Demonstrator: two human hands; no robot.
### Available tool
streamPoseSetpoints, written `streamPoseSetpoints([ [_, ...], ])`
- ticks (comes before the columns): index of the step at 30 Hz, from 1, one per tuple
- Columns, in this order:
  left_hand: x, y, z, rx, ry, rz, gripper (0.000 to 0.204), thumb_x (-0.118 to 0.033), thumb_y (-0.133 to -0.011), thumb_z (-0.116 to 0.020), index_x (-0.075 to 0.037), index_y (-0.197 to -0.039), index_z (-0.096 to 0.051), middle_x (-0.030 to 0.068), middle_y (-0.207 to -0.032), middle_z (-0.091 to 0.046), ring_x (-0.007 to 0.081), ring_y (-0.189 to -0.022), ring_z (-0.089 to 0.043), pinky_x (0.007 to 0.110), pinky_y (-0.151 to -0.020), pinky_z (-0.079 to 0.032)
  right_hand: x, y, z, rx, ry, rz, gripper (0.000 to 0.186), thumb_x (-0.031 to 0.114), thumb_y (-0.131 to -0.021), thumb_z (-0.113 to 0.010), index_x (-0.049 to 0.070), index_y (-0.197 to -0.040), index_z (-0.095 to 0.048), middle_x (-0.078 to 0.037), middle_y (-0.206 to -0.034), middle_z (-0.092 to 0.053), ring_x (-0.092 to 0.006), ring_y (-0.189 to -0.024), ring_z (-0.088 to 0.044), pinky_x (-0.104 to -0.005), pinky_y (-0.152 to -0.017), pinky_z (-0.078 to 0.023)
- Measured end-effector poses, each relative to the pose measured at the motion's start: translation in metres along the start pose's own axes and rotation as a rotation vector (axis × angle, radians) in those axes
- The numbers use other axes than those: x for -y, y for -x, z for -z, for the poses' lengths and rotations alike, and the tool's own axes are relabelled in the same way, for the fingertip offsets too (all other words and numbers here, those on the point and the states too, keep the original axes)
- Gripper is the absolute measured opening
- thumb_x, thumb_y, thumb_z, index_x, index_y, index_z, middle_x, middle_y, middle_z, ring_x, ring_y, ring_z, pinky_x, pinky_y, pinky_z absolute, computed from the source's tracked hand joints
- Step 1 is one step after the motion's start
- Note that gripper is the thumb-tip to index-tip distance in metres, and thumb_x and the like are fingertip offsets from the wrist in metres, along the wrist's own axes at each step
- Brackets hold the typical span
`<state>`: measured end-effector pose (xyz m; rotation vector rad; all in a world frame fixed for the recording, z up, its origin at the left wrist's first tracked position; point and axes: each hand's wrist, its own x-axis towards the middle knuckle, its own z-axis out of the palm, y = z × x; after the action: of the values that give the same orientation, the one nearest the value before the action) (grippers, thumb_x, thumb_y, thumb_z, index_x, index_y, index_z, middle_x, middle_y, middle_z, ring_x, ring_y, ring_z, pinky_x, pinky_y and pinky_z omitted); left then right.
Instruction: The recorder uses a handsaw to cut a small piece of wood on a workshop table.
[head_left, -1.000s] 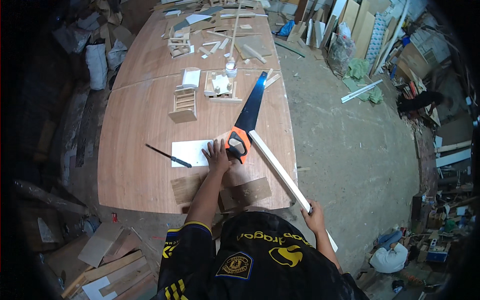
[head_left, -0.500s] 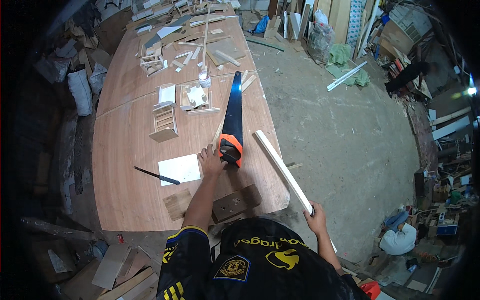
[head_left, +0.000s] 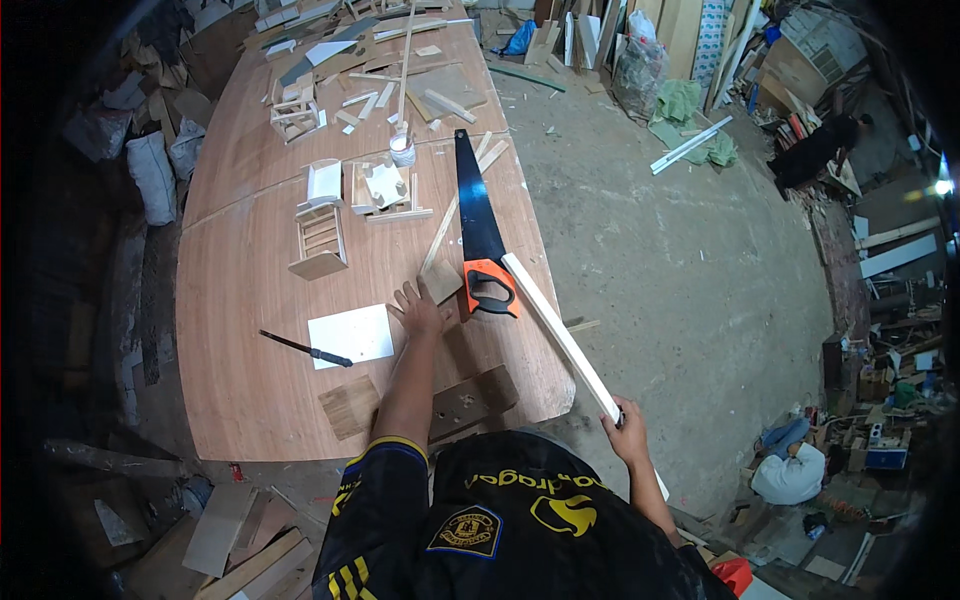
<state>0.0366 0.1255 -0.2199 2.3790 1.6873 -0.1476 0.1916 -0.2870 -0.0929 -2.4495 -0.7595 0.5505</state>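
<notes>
My right hand is closed round a long pale wood strip, which slants up and left over the table's right edge. A small dark object shows at that hand's fingers, too small to make out. The strip's far end lies beside a handsaw with a black blade and orange handle, blade pointing away. My left hand rests on the tabletop with fingers spread, holding nothing. By its fingertips is a small flat wood piece with a thin stick. To its left lie a white sheet and a black slim tool.
Small wooden furniture models stand on the table, with a white jar and offcuts beyond. Wood blocks sit at the near edge. A person is at the far right. White strips lie on the floor.
The handsaw has shifted right and its handle has swung toward the wood strip. My left hand has come off it and now lies spread on the table. The right hand keeps the strip.
</notes>
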Motion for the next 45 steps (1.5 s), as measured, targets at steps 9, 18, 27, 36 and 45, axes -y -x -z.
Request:
streamPoseSetpoints([
  [9,0.023,0.005,0.02,0.064,0.198,-0.021,0.078,-0.046,-0.077,-0.074,-0.006,-0.138,-0.046,0.0127,-0.121,-0.055,0.0319,-0.116,-0.05,0.047,-0.104,-0.038,0.005,0.0,0.003,0.047,0.007,-0.039,0.038,0.016,-0.081,-0.073,0.003,-0.115,-0.061,-0.017,-0.101,-0.061,-0.0326,-0.091,-0.061,-0.038,-0.081,-0.049],
  [18,0.056,0.075,0.073,0.864,2.115,0.133,0.05,-0.031,-0.093,-0.062,0.002,-0.13,-0.052,0.0152,-0.115,-0.065,0.0274,-0.095,-0.067,0.041,-0.086,-0.055,-0.012,-0.027,-0.006,0.065,-0.088,0.073,0.038,0.012,-0.082,-0.073,0.001,-0.116,-0.061,-0.015,-0.102,-0.062,-0.0249,-0.091,-0.061,-0.0329,-0.075,-0.05],
  [27,0.072,0.102,-0.011,0.296,1.006,-0.005,0.055,-0.02,-0.088,-0.072,0.003,-0.131,-0.047,0.0145,-0.119,-0.063,0.0208,-0.109,-0.06,0.033,-0.094,-0.048,-0.017,-0.054,-0.007,0.122,-0.039,0.244,0.038,0.017,-0.081,-0.073,0.003,-0.116,-0.063,-0.015,-0.097,-0.06,-0.0278,-0.083,-0.061,-0.0349,-0.068,-0.05],
  [36,0.044,0.104,-0.017,0.508,1.296,0.122,0.043,-0.015,-0.095,-0.058,0.003,-0.132,-0.047,0.0135,-0.116,-0.063,0.021,-0.105,-0.061,0.034,-0.091,-0.047,-0.037,-0.052,0.02,0.205,-0.055,0.25,0.039,0.014,-0.08,-0.074,0.002,-0.116,-0.064,-0.013,-0.096,-0.061,-0.0225,-0.074,-0.06,-0.0325,-0.063,-0.048],
  [45,-0.001,0.123,0.044,0.395,1.847,0.28,0.042,-0.008,-0.094,-0.051,-0.003,-0.135,-0.044,0.014,-0.12,-0.059,0.0189,-0.101,-0.062,0.03,-0.078,-0.053,-0.013,-0.025,0.034,0.498,-0.167,0.17,0.02,0.021,-0.097,-0.055,0.004,-0.1,-0.066,-0.004,-0.074,-0.06,-0.0115,-0.067,-0.056,-0.0285,-0.059,-0.045],
])
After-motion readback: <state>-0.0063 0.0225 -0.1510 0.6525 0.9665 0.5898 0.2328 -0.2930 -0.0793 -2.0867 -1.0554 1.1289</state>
